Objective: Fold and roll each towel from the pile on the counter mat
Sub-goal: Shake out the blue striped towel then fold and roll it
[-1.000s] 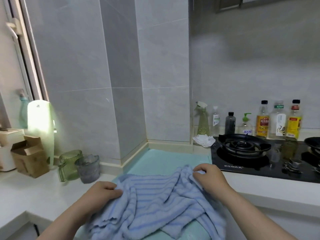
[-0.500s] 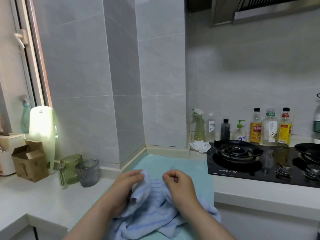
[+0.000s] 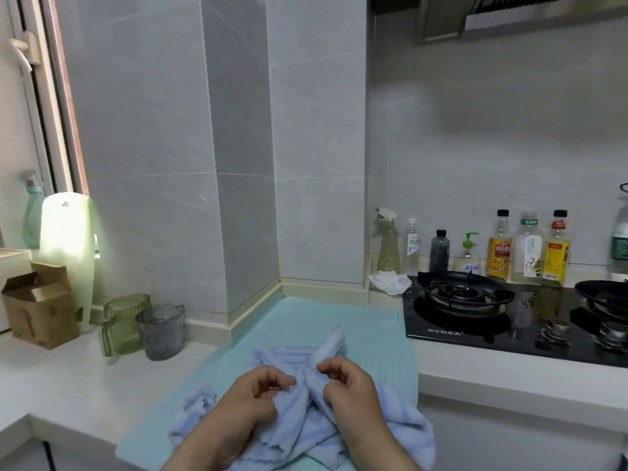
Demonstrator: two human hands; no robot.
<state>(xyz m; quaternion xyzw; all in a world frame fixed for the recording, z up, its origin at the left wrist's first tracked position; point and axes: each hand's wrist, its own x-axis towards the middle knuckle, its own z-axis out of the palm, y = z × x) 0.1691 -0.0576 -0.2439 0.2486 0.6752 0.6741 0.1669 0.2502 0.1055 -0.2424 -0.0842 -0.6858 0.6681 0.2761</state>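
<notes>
A light blue striped towel (image 3: 299, 426) lies bunched on the near part of the teal counter mat (image 3: 367, 321). My left hand (image 3: 251, 399) grips a fold of the towel with curled fingers. Close beside it, my right hand (image 3: 346, 385) pinches another fold. The two hands sit a few centimetres apart over the towel's middle. One corner of the towel (image 3: 334, 341) sticks up just beyond my fingers. The towel's front edge hangs near the counter's front and is partly hidden by my forearms.
A black gas hob (image 3: 509, 314) lies right of the mat, with bottles (image 3: 499, 246) and a spray bottle (image 3: 387, 243) along the wall. A crumpled white cloth (image 3: 390, 282) sits behind the mat. Left stand two plastic jugs (image 3: 142, 326) and a cardboard box (image 3: 37, 304).
My hands drew together from the towel's outer edges to its middle, gathering the spread towel into a bunch. The camera tilted up slightly.
</notes>
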